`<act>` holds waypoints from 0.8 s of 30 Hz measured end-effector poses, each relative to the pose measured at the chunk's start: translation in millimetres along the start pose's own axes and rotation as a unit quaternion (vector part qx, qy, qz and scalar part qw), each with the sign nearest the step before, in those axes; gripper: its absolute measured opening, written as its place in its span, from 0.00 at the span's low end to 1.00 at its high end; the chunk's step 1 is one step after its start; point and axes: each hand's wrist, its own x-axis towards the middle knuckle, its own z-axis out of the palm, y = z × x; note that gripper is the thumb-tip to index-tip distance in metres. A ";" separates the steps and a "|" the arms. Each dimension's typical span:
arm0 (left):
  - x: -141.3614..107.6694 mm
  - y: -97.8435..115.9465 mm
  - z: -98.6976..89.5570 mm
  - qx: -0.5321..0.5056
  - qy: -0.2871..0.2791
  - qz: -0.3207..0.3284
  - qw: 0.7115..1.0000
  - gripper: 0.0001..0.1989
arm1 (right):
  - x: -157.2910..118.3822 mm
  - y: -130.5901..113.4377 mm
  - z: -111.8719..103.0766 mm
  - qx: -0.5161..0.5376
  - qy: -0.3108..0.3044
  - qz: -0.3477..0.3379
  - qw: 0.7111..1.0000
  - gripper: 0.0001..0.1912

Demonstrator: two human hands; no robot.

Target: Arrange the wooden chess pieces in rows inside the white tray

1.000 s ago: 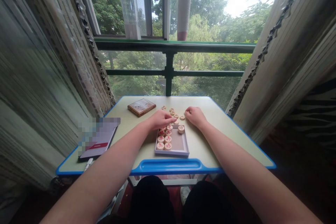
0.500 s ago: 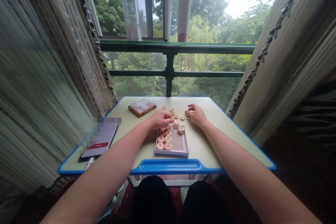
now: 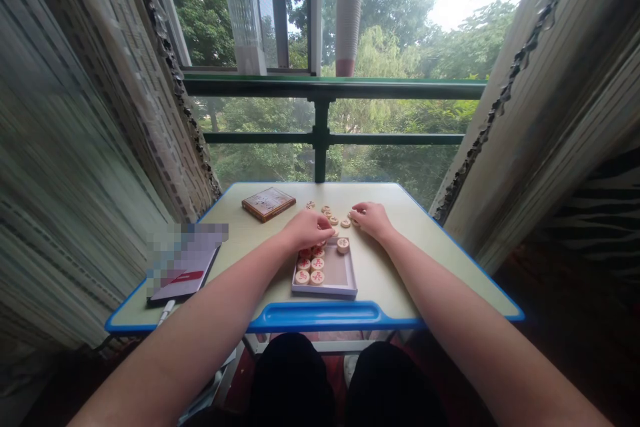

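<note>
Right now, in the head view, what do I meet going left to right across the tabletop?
Flat device with a red band → patterned box → left hand → lone piece in the right half of the tray → right hand.

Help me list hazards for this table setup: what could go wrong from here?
1. The left hand is over the far left corner of the shallow tray, so it might nudge the red-marked pieces there.
2. Loose pieces lie close together near the right hand; a careless sweep could scatter them.
3. The left forearm passes close to the flat device and the white cable, so it could snag the cable.
</note>
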 end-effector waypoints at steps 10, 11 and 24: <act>0.7 3.1 2.4 0.013 -0.009 0.013 1.000 0.13 | -1.8 -5.9 -2.4 -0.018 -0.009 0.079 0.997 0.19; 0.9 3.3 2.7 0.015 -0.009 0.011 1.000 0.13 | -1.3 -5.8 -2.4 -0.017 -0.006 0.077 0.997 0.20; -0.8 9.5 3.5 0.034 -0.047 -0.022 0.998 0.13 | -2.0 -6.5 -3.5 0.001 0.006 0.073 0.997 0.20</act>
